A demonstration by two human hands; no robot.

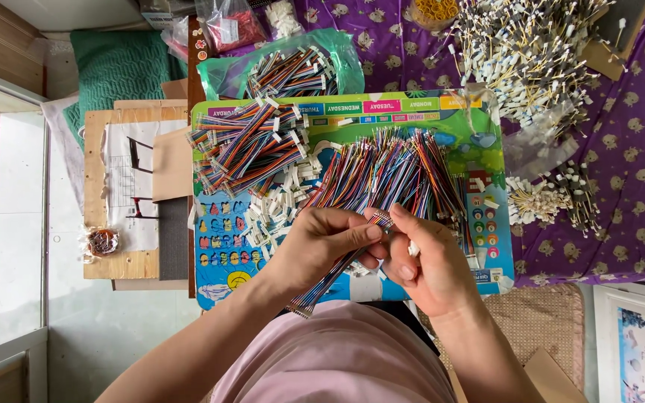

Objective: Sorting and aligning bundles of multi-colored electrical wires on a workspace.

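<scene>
Over the bright board (352,287), my left hand (315,242) & right hand (423,261) both pinch one rainbow wire strip (337,272). It slants from my fingertips down-left, w/ the left hand nearer its long part.

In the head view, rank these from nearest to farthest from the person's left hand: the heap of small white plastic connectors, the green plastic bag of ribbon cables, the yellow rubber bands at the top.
From the left hand:
1. Heap of small white plastic connectors, just above-left.
2. Green plastic bag of ribbon cables, beyond the board's top edge.
3. Yellow rubber bands, top edge, to the right.
</scene>
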